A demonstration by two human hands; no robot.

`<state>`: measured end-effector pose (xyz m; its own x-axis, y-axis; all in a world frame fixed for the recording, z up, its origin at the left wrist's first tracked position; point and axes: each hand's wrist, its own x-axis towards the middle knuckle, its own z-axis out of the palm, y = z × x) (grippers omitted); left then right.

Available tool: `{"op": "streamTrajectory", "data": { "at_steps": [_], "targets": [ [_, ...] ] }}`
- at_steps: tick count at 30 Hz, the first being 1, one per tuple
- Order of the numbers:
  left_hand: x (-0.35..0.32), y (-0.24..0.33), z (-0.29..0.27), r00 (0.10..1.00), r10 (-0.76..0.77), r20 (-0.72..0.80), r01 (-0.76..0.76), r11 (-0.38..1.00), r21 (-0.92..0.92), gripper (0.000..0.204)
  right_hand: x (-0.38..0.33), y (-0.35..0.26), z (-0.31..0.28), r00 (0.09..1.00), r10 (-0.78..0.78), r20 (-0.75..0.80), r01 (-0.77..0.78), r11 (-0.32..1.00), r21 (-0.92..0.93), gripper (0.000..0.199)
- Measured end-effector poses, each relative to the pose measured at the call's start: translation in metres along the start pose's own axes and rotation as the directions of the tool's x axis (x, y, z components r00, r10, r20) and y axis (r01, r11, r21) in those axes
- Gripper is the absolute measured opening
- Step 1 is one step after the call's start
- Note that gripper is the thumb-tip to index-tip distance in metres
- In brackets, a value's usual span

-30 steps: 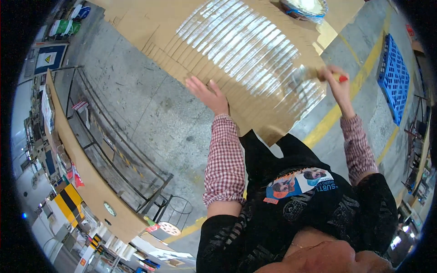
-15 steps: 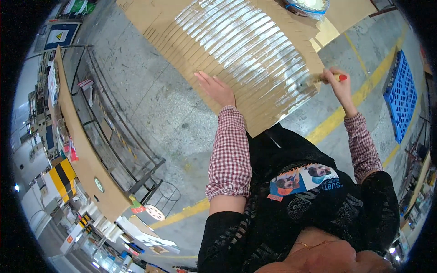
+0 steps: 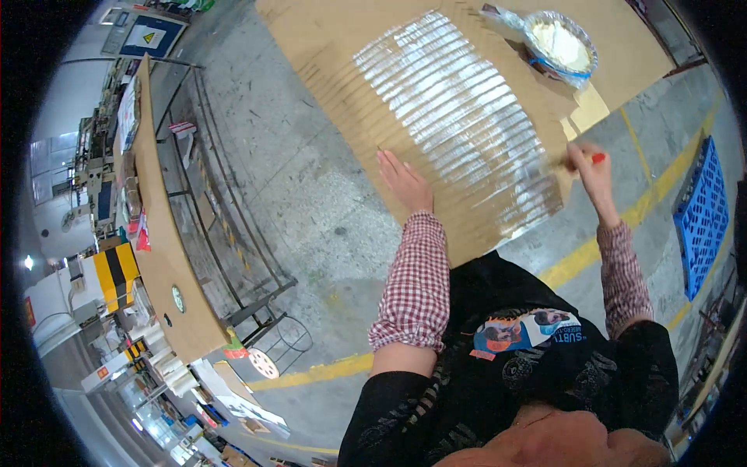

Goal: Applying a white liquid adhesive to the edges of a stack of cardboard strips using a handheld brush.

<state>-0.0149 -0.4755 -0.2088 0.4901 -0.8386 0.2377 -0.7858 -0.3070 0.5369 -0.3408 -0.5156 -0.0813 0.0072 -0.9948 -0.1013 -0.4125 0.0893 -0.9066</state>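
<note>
Vs ½ s ago, cardboard sheet (image 3: 323, 43) sits lower/further R in view. Concrete floor (image 3: 299, 167) off its L edge. L hand (image 3: 406, 184) flat nr that edge, fingers slightly apart. Bowl (image 3: 562, 47) upper R, now whole. Red-tipped brush (image 3: 598, 158), blurred, nr R edge, approx. crosswise, bristles L; R hand (image 3: 594, 177) clamped on handle.

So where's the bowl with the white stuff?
In the head view, the bowl sits at the upper right on the brown cardboard, beyond the right hand.
</note>
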Motion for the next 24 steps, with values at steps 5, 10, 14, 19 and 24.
{"op": "streamTrajectory", "data": {
  "at_steps": [5,10,14,19,24],
  "targets": [
    [0.001,0.014,0.004,1.000,0.002,0.028,-0.002,1.000,0.000,0.048,0.120,-0.054,0.079,0.878,-0.438,-0.193,0.446,0.895,-0.003,0.031],
    [0.005,0.006,0.001,1.000,0.005,0.015,-0.005,1.000,0.004,0.049,0.111,-0.062,0.105,0.977,-0.182,0.114,0.209,0.928,-0.309,0.029],
    [0.004,0.004,-0.004,0.999,-0.028,0.029,0.028,0.999,0.015,0.049,0.059,-0.056,0.078,0.925,-0.283,0.253,0.368,0.834,-0.411,0.030],
    [0.003,0.009,-0.006,0.997,-0.039,0.072,0.041,0.999,-0.027,0.050,0.117,-0.053,0.063,0.980,-0.182,0.079,0.180,0.983,0.032,0.025],
    [0.003,0.011,-0.006,0.996,-0.032,0.088,0.034,0.999,-0.012,0.049,0.199,-0.068,0.087,0.949,-0.299,-0.099,0.312,0.934,0.173,0.019]
  ]
}}
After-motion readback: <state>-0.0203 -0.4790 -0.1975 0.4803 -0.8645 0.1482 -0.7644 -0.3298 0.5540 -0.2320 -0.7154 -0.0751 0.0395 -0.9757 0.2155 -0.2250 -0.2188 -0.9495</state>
